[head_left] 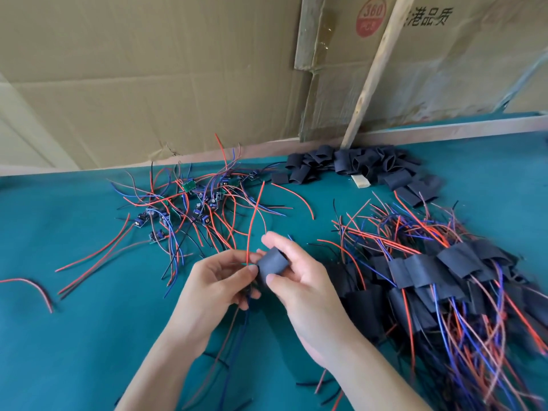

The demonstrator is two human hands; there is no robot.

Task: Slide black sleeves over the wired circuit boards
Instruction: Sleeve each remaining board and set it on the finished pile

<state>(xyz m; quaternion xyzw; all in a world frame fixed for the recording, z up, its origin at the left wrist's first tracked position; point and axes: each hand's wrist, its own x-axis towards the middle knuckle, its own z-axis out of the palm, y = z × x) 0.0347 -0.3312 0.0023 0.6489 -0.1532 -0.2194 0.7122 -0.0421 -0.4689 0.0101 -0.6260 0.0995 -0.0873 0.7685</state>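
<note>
My left hand (pixel 219 277) and right hand (pixel 296 277) meet above the near middle of the table (pixel 74 336), both closed on the same piece. The right hand pinches a black sleeve (pixel 272 264) between thumb and fingers; the sleeve stands between the two hands, touching both. The left hand's fingers are curled round the wires (pixel 252 226) that run into the sleeve's left end, red leads rising upward from the grip and a blue one hanging below it. Whether a board sits inside the sleeve I cannot tell; it is hidden.

Unsleeved circuit boards (pixel 189 203), small, blue and green, lie in a loose tangle of red, blue and black wires toward the far left-centre of the table, well apart from my hands. A heap of empty sleeves (pixel 361 167) lies against the far edge, right of centre, around the foot of a wooden stick (pixel 373 69) that leans up against the cardboard wall (pixel 148 69). Finished sleeved boards (pixel 430 277) are piled along the right side, just beside my right hand. One loose red wire (pixel 29 287) lies near the left edge.

Markings: a red round label (pixel 371 19) on the cardboard reads "360" over "PCS"; printed characters to its right read "港品质", partly cut off by the stick
</note>
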